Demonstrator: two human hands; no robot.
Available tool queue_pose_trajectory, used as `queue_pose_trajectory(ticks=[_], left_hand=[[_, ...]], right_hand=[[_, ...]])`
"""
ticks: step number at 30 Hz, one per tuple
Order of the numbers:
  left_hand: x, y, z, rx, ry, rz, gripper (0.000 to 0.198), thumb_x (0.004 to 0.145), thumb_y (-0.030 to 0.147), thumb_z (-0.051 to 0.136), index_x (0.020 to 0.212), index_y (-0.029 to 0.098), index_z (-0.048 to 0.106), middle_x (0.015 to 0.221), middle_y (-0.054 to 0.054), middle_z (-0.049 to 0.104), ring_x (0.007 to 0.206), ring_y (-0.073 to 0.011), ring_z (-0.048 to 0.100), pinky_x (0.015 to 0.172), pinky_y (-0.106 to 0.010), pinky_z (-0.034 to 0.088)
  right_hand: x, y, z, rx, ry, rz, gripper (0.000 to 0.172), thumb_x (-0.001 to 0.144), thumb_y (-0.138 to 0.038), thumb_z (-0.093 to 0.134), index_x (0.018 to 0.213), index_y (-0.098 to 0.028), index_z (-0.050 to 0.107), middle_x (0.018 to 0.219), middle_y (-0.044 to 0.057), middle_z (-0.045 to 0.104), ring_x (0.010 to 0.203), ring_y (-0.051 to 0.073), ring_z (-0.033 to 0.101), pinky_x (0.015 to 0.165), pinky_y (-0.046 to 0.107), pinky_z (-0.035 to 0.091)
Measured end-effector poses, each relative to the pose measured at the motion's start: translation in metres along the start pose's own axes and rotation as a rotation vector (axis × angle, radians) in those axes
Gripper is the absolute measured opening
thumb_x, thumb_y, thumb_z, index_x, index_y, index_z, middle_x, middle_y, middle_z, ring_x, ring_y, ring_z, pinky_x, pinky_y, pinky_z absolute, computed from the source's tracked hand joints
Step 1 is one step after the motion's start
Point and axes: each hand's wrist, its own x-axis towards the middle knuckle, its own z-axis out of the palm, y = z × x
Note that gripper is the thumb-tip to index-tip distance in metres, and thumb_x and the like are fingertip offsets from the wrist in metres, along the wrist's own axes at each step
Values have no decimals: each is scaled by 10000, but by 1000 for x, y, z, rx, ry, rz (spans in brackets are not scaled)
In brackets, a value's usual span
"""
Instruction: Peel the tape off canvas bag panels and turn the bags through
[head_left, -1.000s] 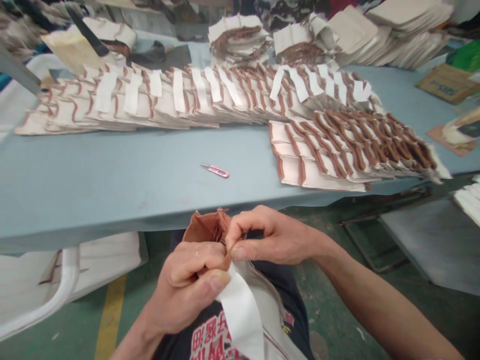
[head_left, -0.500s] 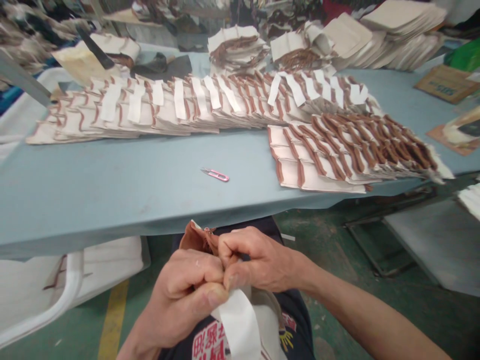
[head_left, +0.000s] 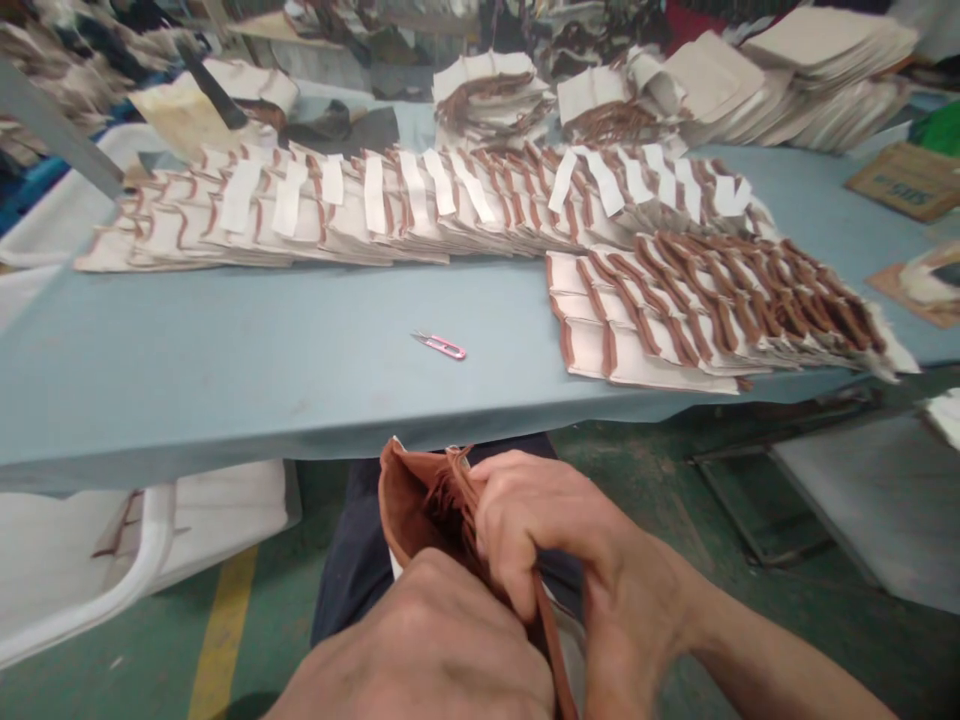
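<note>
Both hands work over my lap, below the table's front edge. My right hand [head_left: 559,530] is closed, its fingers curled into a bundle of brown strips [head_left: 424,500] and pinching one strip that runs down between the hands. My left hand [head_left: 427,645] lies low in the view with its back to the camera, pressed against the same brown bundle from below; its fingers are hidden. A small pink thread snipper [head_left: 441,345] lies alone on the blue table [head_left: 225,350], beyond both hands.
Overlapping rows of cream pieces with brown trim [head_left: 420,205] run across the table's far side, and another spread [head_left: 712,310] sits at the right front. Taller stacks [head_left: 810,70] stand behind. A white bin [head_left: 90,560] sits at the lower left on the green floor.
The white strip held between my hands a second ago is out of sight. My left hand has dropped closer to the camera and turned its back up; the right hand now digs into the brown bundle.
</note>
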Motion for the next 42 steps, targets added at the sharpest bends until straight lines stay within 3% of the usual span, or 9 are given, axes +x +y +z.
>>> queue_pose_trajectory(ticks=[3,5,11,14,20,25,29,35,42], left_hand=[[5,-2,-15,-15,-14,31,501,1145,367,393,701,236,582,512,29,477,394,-122,457,456,-282,395],[8,2,-29,-8,-23,50,439,1117,418,474,723,252,575,492,34,467,412,-150,475,475,-317,387],[9,7,-69,50,135,-135,444,1114,454,490,737,224,537,547,31,498,524,-139,508,539,-299,382],[5,-4,-89,35,97,-181,474,1114,456,493,720,202,559,587,28,488,568,-131,487,566,-270,394],[18,-11,-118,62,10,-311,567,1020,688,553,811,181,697,743,-22,666,689,-169,606,625,-254,497],[51,5,-113,302,-13,-238,161,955,367,745,1036,231,770,990,6,787,888,-158,702,794,-208,531],[69,12,-99,295,-33,-189,148,912,178,627,1008,201,736,915,12,775,801,-139,689,762,-220,531],[73,7,-88,316,-14,-250,102,882,200,580,837,175,668,737,41,669,679,-109,594,679,-212,474],[70,-5,-88,168,-82,-386,188,894,282,714,774,168,626,687,66,552,633,-91,469,589,-189,383]], right_hand=[[8,30,-5,-56,-43,-39,753,667,-971,666,711,-224,591,676,-43,627,683,154,597,877,356,449],[13,44,-13,-155,-90,-43,745,624,-938,746,776,-216,642,748,-15,695,736,171,631,844,347,441],[21,38,-43,-419,-178,-25,351,899,-490,866,996,-180,732,948,51,799,893,194,691,866,332,459],[23,23,-51,-473,-184,-1,93,1012,-240,749,962,-163,733,917,65,776,884,182,679,813,289,478],[41,-20,-65,-475,-259,5,202,1058,-315,694,935,-158,725,845,40,734,804,147,644,754,247,458],[63,-45,-66,-442,-379,109,233,1038,-334,718,896,-150,723,809,12,729,731,116,628,689,222,425],[69,-44,-59,-442,-389,177,217,974,-311,793,842,-157,717,783,-13,717,704,106,621,656,215,399],[66,-33,-52,-500,-375,211,181,965,-244,791,828,-157,710,789,-18,717,697,104,610,665,225,382],[60,-25,-48,-566,-386,236,136,980,-204,767,859,-152,732,787,-4,710,733,126,626,674,245,356]])
